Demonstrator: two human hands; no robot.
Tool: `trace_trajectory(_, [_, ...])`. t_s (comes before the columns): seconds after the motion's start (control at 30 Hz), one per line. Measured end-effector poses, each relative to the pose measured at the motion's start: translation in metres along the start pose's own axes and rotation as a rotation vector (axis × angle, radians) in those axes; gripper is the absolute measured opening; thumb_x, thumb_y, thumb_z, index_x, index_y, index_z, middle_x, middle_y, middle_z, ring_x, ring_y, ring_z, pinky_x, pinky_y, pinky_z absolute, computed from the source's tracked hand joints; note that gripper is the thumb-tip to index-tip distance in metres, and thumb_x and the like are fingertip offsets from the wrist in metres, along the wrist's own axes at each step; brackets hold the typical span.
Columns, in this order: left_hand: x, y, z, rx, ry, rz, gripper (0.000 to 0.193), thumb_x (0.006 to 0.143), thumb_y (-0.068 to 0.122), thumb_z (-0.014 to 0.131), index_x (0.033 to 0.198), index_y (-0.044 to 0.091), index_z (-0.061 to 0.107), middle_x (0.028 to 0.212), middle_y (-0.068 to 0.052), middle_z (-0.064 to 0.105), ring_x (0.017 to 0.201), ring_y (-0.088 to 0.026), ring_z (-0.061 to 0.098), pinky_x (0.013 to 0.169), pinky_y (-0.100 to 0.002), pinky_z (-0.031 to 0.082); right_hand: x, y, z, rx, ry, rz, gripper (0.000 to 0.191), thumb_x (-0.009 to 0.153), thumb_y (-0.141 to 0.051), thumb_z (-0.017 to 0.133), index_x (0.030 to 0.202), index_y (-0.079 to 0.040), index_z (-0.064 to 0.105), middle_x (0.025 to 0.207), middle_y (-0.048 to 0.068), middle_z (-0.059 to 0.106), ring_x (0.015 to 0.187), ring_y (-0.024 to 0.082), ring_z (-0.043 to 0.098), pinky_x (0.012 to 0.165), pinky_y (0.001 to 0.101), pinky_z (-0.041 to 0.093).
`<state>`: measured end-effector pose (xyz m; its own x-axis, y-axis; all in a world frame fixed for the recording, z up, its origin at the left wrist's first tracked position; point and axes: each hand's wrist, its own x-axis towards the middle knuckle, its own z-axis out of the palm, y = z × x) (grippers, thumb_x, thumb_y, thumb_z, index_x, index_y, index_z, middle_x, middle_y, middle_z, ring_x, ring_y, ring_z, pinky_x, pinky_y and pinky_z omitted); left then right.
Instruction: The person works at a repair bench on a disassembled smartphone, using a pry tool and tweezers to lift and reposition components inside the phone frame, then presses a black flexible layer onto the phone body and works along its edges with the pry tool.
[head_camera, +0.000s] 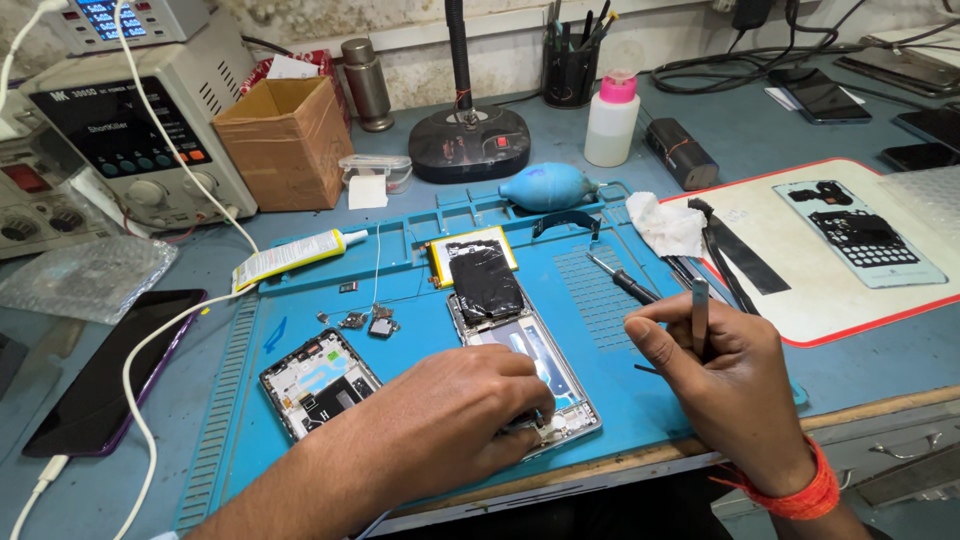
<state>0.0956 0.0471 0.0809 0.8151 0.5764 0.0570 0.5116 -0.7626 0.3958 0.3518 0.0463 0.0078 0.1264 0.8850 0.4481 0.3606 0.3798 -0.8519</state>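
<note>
Pinching tweezers (699, 312) in right hand (725, 385) fingers, left hand (460, 415) fingers pressed on opened phone (525, 355), screwdriver (622, 281) beside

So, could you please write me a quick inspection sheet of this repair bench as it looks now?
Surface: blue repair mat on a blue bench, wooden front edge.
Job's things: opened phone frame with a black battery folded back; second opened phone beside it.
Clutter: glue tube, small loose parts, screwdriver, blue air blower, white bottle, cardboard box, crumpled tissue.
Grippers: left hand presses on the frame's lower end; right hand holds tweezers upright.
Cables: white cable runs to a dark phone; black cables at the back right.
Surroundings: power supply, lamp base, white pad with a phone back.
</note>
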Motion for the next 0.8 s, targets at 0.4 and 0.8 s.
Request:
trace_trajectory(0.4, [0.001, 0.003, 0.004, 0.189, 0.049, 0.153, 0.021, 0.094, 0.017, 0.060, 0.083, 0.003, 0.071, 0.082, -0.011, 0.066, 0.085, -0.031, 0.066, 0.084, -0.045, 0.052, -0.001, 0.000, 0.000, 0.003, 0.000, -0.023, 0.018, 0.092, -0.018, 0.076, 0.094, -0.001, 0.078, 0.058, -0.005, 0.046, 0.054, 0.003, 0.039, 0.046, 0.0223, 0.032])
trace_trajectory(0.8, [-0.014, -0.009, 0.012, 0.029, 0.285, 0.116, 0.018, 0.089, 0.012, 0.068, 0.103, 0.004, 0.075, 0.095, -0.011, 0.071, 0.091, -0.031, 0.069, 0.080, -0.043, 0.054, -0.006, 0.007, -0.008, 0.081, 0.065, -0.009, 0.029, 0.106, -0.024, 0.065, 0.088, -0.002, 0.071, 0.061, -0.006, 0.044, 0.056, 0.004, 0.034, 0.049, 0.0241, 0.024])
